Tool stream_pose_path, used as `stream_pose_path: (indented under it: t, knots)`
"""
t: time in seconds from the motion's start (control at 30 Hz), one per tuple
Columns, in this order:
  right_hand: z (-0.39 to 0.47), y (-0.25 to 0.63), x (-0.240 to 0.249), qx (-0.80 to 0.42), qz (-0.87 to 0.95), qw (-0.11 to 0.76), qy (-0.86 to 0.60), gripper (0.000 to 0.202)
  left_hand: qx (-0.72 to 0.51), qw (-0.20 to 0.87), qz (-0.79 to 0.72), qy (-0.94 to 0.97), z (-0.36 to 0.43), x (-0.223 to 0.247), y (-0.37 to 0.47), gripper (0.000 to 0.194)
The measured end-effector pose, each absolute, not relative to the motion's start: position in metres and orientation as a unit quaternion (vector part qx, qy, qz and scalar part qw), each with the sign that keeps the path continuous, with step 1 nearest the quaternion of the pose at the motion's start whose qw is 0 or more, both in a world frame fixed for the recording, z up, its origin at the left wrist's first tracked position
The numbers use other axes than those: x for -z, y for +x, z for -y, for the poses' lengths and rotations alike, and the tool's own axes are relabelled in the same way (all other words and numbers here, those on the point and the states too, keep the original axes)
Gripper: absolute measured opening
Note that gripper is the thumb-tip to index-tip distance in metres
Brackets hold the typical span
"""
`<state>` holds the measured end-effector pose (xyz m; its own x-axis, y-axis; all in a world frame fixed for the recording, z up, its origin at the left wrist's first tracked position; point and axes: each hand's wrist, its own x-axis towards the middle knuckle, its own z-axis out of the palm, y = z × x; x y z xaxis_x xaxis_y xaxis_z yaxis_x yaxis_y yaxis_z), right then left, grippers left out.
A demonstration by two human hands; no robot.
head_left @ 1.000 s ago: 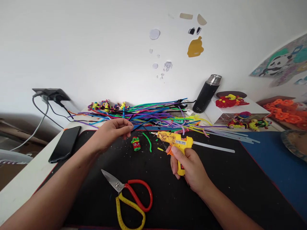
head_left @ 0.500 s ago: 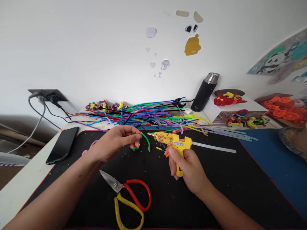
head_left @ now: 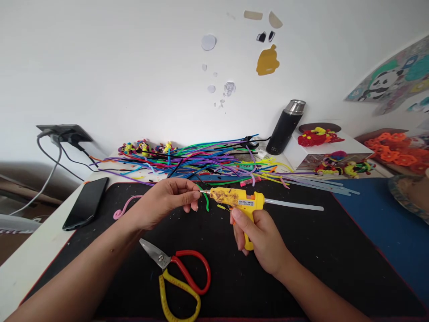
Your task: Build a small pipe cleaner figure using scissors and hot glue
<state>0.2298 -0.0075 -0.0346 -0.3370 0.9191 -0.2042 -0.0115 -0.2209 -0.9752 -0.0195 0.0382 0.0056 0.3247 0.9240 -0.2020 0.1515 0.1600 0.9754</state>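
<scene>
My left hand (head_left: 176, 197) is closed in a pinch, thumb against forefinger. Whatever lies between those fingertips is hidden. The metal nozzle of a yellow hot glue gun (head_left: 229, 197) meets or nearly meets the pinch. My right hand (head_left: 259, 235) is wrapped round the gun's handle, and a long clear glue stick (head_left: 295, 205) juts from its back. Just behind the nozzle shows a green pipe cleaner (head_left: 206, 205), partly covered. Below my left hand, large scissors (head_left: 177, 277) with one red and one yellow handle lie partly open on the black mat (head_left: 251, 286).
Pipe cleaners (head_left: 201, 161) of many colours lie heaped along the wall. A pink curled pipe cleaner (head_left: 125, 206) and a black phone (head_left: 86, 203) are at left. At the back right stand a black flask (head_left: 284, 129) and a white box (head_left: 321, 147); spare glue sticks (head_left: 325, 184) lie nearby.
The glue gun has moved slightly left and my left hand slightly right, so the nozzle is now at the fingertips. The green curl seen under my left fingers no longer shows.
</scene>
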Motion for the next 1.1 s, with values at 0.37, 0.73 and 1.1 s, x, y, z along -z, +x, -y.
stream_pose_path:
  t: [0.37,0.73,1.1]
  knots:
    - [0.0082,0.2300,0.0357,-0.639,0.504,0.364,-0.452,0.066,-0.324,0.589,-0.479,0.565,-0.0372,-0.0066,-0.0181,0.033]
    - [0.0068,0.2305,0.0336,-0.634,0.522,0.352,-0.449,0.069,-0.324,0.585,-0.482,0.565,-0.0364,-0.0088,-0.0167,0.034]
    - [0.0070,0.2310,0.0296,-0.632,0.531,0.343,-0.449,0.072,-0.318,0.575,-0.490,0.574,-0.0364,-0.0091,-0.0169,0.034]
